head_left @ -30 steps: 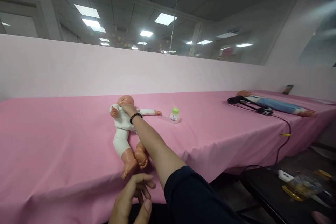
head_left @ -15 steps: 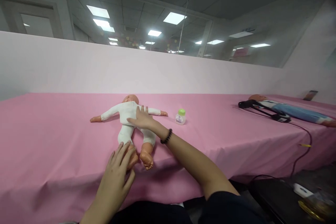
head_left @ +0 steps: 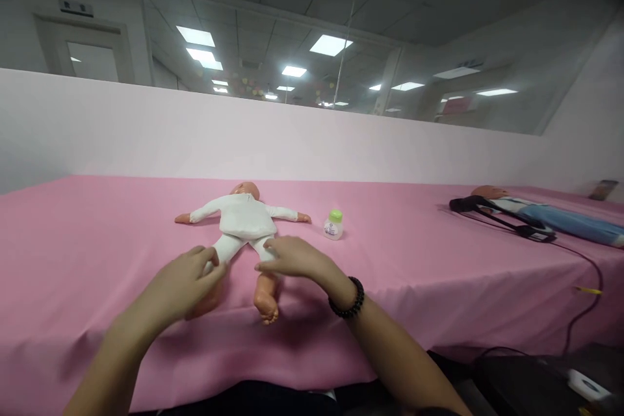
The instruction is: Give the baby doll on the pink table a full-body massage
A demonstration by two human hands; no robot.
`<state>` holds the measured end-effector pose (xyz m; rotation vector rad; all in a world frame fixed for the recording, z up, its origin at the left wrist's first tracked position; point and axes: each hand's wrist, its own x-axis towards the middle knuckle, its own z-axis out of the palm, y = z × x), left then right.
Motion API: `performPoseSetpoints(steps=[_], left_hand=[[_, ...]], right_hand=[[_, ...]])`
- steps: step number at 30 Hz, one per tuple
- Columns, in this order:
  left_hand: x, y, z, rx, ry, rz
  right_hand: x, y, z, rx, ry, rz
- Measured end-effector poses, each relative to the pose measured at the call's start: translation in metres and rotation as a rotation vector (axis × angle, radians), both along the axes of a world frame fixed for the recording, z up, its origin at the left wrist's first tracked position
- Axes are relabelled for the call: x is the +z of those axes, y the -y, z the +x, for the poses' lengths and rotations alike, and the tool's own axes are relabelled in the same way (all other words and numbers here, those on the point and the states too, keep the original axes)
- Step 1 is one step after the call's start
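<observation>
A baby doll (head_left: 247, 219) in a white suit lies on its back on the pink-covered table, arms out and legs spread, feet toward me. My left hand (head_left: 182, 283) is closed round its leg on the left, fingers and thumb curled at the knee; that lower leg and foot are mostly covered. On the other leg, my right hand (head_left: 297, 258) has its fingers bent over the thigh, with the bare foot (head_left: 266, 305) showing below. A dark bead bracelet (head_left: 347, 299) circles my right wrist. To the right of the doll stands a small clear bottle (head_left: 333, 226) with a green cap.
Another doll (head_left: 568, 218) in blue clothing lies at the far right, beside a black device (head_left: 502, 220) whose cable hangs over the table edge. A low white wall (head_left: 292, 143) topped with glass runs behind the pink cover (head_left: 400, 253). Dark furniture is at lower right.
My right hand has come down from the doll's torso to its thigh. My left hand has shifted left and closed round the other leg, which now spreads wider. The view has tilted slightly up.
</observation>
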<state>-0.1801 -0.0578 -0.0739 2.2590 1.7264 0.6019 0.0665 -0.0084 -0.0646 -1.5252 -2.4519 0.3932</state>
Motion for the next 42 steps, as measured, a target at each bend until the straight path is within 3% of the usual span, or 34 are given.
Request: performPoseSetpoints(steps=[3, 5, 7, 9, 13, 15, 18, 30, 36, 39, 42], left_hand=[[0.034, -0.050, 0.021, -0.013, -0.072, 0.142], [0.041, -0.101, 0.037, 0.013, -0.148, 0.212], [0.036, -0.153, 0.052, 0.056, -0.177, 0.296], [0.022, -0.196, 0.061, 0.083, -0.156, 0.330], [-0.012, -0.237, 0.060, 0.133, -0.124, 0.324], [-0.024, -0.243, 0.055, 0.134, -0.106, 0.329], [-0.032, -0.246, 0.049, 0.120, -0.087, 0.329], [-0.032, -0.256, 0.049, 0.090, -0.071, 0.233], [-0.034, -0.247, 0.043, 0.060, -0.051, 0.325], [-0.034, -0.237, 0.037, -0.014, -0.010, 0.404], [-0.033, -0.232, 0.033, -0.122, 0.021, 0.375]], right_hand=[[0.023, -0.046, -0.011, -0.093, -0.101, 0.173], [0.030, -0.088, -0.025, -0.172, -0.195, 0.300], [0.026, -0.131, -0.041, -0.228, -0.360, 0.352], [0.009, -0.167, -0.053, -0.188, -0.433, 0.359], [-0.038, -0.205, -0.060, -0.232, -0.470, 0.352], [-0.056, -0.210, -0.059, -0.249, -0.488, 0.362], [-0.066, -0.213, -0.056, -0.248, -0.508, 0.369], [-0.062, -0.222, -0.058, -0.238, -0.372, 0.325], [-0.060, -0.211, -0.054, -0.215, -0.410, 0.377], [-0.058, -0.202, -0.047, -0.158, -0.451, 0.381], [-0.056, -0.196, -0.044, -0.086, -0.500, 0.302]])
